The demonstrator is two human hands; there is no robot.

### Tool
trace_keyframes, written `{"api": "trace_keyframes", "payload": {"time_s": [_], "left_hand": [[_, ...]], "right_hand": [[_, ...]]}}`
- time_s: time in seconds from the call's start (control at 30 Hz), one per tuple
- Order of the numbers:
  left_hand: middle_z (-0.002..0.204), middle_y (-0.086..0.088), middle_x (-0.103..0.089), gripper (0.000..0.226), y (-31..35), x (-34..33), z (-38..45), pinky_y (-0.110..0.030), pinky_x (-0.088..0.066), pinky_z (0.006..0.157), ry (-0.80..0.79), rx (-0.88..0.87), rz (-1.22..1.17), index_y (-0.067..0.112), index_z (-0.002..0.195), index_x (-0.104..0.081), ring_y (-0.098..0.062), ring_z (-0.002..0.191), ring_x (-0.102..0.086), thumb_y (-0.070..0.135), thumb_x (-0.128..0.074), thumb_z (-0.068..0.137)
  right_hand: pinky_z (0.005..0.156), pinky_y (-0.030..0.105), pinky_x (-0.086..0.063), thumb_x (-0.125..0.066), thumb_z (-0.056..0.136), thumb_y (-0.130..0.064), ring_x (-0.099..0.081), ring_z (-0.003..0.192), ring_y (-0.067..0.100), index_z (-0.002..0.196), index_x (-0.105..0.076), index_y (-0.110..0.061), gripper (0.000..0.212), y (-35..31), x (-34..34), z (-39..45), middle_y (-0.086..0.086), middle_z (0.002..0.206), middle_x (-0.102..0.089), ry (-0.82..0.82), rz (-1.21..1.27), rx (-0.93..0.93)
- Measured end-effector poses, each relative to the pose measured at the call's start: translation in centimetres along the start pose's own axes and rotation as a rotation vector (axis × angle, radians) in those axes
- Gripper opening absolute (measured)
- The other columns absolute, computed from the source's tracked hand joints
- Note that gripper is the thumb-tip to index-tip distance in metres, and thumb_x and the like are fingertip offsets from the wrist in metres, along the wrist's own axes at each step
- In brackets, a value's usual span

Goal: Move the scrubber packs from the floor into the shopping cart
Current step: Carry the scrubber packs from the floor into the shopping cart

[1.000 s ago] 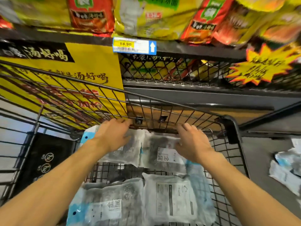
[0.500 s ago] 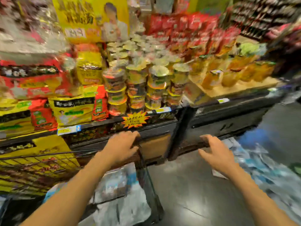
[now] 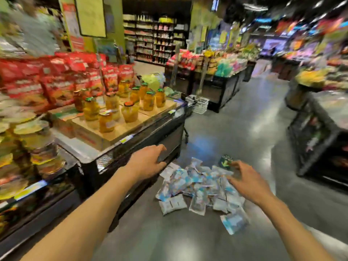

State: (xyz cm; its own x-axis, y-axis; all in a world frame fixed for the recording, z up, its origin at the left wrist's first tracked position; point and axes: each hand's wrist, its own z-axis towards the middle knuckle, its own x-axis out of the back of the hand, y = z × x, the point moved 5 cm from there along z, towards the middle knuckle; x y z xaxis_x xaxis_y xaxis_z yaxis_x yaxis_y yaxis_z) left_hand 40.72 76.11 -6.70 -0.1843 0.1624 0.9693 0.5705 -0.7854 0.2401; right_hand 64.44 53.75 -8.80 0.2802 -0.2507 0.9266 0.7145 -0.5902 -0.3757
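Grey polished floor [image 3: 235,129] carries heap of scrubber packs [image 3: 199,187] beside dark display stand [image 3: 150,136] topped with jars [image 3: 130,112]. Left hand [image 3: 148,162] and right hand [image 3: 246,179] reach out above heap, fingers loosely spread, holding nothing. White basket [image 3: 199,104] well beyond.

Pale blue-and-white scrubber packs [image 3: 199,187]; glossy grey floor [image 3: 235,129]; yellow-orange jars [image 3: 130,112]

Glossy grey floor [image 3: 235,132] of a shop aisle, heap of clear-and-blue scrubber packs [image 3: 199,187] lying directly on it, one pack [image 3: 233,222] slightly apart at the near edge, dark green-marked item [image 3: 225,162] at the far edge.
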Motion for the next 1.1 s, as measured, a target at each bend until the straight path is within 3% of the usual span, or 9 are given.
{"api": "trace_keyframes", "payload": {"time_s": [0.13,0.33,0.63,0.83,1.0,1.1], "left_hand": [[0.124,-0.001,-0.061,0.043,4.7,-1.9,6.6,-0.042,-0.053,0.09,-0.029,-0.11,-0.019,0.024,0.133,-0.049,-0.025,0.115,-0.06,0.043,-0.061,0.096],[0.144,0.002,-0.054,0.053,9.0,-4.3,17.8,-0.038,-0.049,0.097,-0.07,-0.237,-0.052,0.026,0.146,-0.043,-0.021,0.13,-0.053,0.043,-0.059,0.098],[0.142,0.0,-0.057,0.053,12.1,-10.2,33.7,-0.043,-0.053,0.094,-0.195,-0.328,-0.102,0.025,0.145,-0.043,-0.024,0.121,-0.06,0.046,-0.057,0.099],[0.138,-0.001,-0.061,0.05,14.0,-16.5,41.9,-0.047,-0.053,0.093,-0.31,-0.294,-0.201,0.025,0.141,-0.047,-0.027,0.116,-0.062,0.045,-0.062,0.097],[0.134,-0.004,-0.064,0.047,15.6,-23.1,48.2,-0.04,-0.053,0.092,-0.394,-0.215,-0.269,0.023,0.138,-0.052,-0.027,0.114,-0.064,0.041,-0.065,0.096],[0.128,-0.007,-0.067,0.045,16.6,-27.7,52.0,-0.037,-0.05,0.093,-0.443,-0.158,-0.307,0.02,0.134,-0.055,-0.026,0.105,-0.065,0.038,-0.068,0.095]], "right_hand": [[0.099,0.043,-0.051,-0.065,0.091,-0.043,-0.058,0.125,0.025,0.14,-0.049,-0.028,0.054,4.4,3.3,0.6,0.002,0.142,-0.057,0.037,-0.012,-0.14],[0.102,0.045,-0.047,-0.06,0.093,-0.045,-0.053,0.132,0.021,0.144,-0.044,-0.034,0.055,9.4,5.6,5.7,-0.003,0.146,-0.053,0.073,-0.037,-0.296],[0.102,0.047,-0.05,-0.062,0.092,-0.047,-0.056,0.128,0.02,0.142,-0.045,-0.033,0.055,15.5,5.9,16.1,-0.004,0.145,-0.055,0.104,0.011,-0.454],[0.099,0.04,-0.051,-0.067,0.087,-0.041,-0.061,0.12,0.023,0.138,-0.05,-0.029,0.056,22.7,2.5,22.1,0.002,0.137,-0.06,0.043,0.066,-0.568],[0.1,0.035,-0.047,-0.074,0.09,-0.034,-0.06,0.122,0.025,0.137,-0.054,-0.017,0.054,29.9,-0.8,27.9,0.008,0.133,-0.062,-0.006,0.207,-0.646],[0.103,0.043,-0.049,-0.078,0.087,-0.036,-0.062,0.118,0.025,0.136,-0.054,-0.02,0.056,34.9,-4.0,31.4,0.008,0.13,-0.062,-0.066,0.301,-0.691]]}}
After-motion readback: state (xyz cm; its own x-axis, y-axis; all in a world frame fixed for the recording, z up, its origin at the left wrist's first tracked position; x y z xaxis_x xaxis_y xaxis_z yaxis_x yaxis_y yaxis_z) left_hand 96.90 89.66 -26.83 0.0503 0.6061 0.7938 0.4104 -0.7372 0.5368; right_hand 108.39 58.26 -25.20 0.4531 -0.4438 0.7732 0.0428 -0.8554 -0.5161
